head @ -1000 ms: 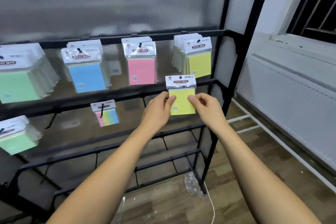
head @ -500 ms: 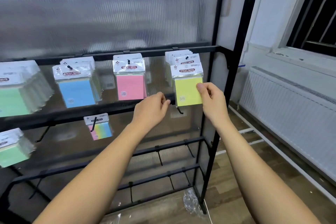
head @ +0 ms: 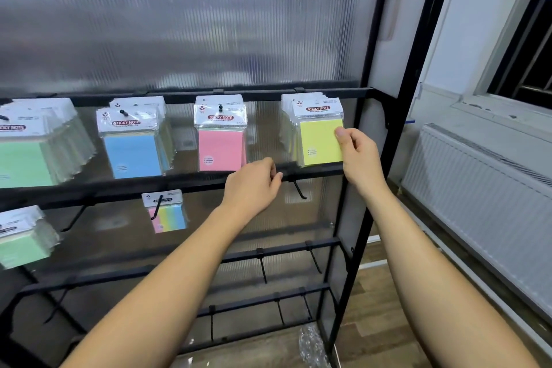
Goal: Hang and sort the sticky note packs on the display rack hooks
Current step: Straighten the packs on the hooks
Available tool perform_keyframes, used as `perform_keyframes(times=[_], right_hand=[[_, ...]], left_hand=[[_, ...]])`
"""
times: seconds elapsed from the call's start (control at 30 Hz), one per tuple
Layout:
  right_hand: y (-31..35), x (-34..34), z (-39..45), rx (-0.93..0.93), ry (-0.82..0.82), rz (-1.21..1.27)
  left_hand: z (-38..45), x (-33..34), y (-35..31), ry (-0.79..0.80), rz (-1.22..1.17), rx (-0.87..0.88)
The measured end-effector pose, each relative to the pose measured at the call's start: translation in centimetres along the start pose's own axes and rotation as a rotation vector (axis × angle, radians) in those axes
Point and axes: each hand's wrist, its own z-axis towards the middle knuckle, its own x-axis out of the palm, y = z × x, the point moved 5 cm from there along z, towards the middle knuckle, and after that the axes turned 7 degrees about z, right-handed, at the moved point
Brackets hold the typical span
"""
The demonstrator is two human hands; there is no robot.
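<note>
While we're facing the black display rack, its upper rail carries rows of hung packs: green, blue, pink, and the yellow sticky note pack at the front of the rightmost stack. Our right hand pinches that yellow pack's right edge between thumb and curled fingers. Our left hand sits lower by the crossbar, fingers loosely curled and holding nothing, just left of a bare hook.
</note>
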Motion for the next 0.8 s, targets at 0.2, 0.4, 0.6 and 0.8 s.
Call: perform_keyframes(times=[0.2, 0.4, 0.6, 0.8], right_hand=[[-1.5, -0.3, 0.5, 0.046, 0.015, -0.038], [-1.8, -0.3, 0.7, 0.058, 0.026, -0.060], [-1.9, -1.2, 0.7, 0.062, 0.034, -0.349], [-0.4, -2.0, 1.2, -0.037, -0.072, -0.394]], left_hand=[[0.2, 0.4, -0.6, -0.003, -0.014, 0.006], [0.3, 0.9, -1.1, 0.008, -0.020, 0.003], [1.0, 0.3, -1.7, -0.027, -0.029, 0.004], [2.7, -2.0, -3.0, -0.163, -0.069, -0.021]])
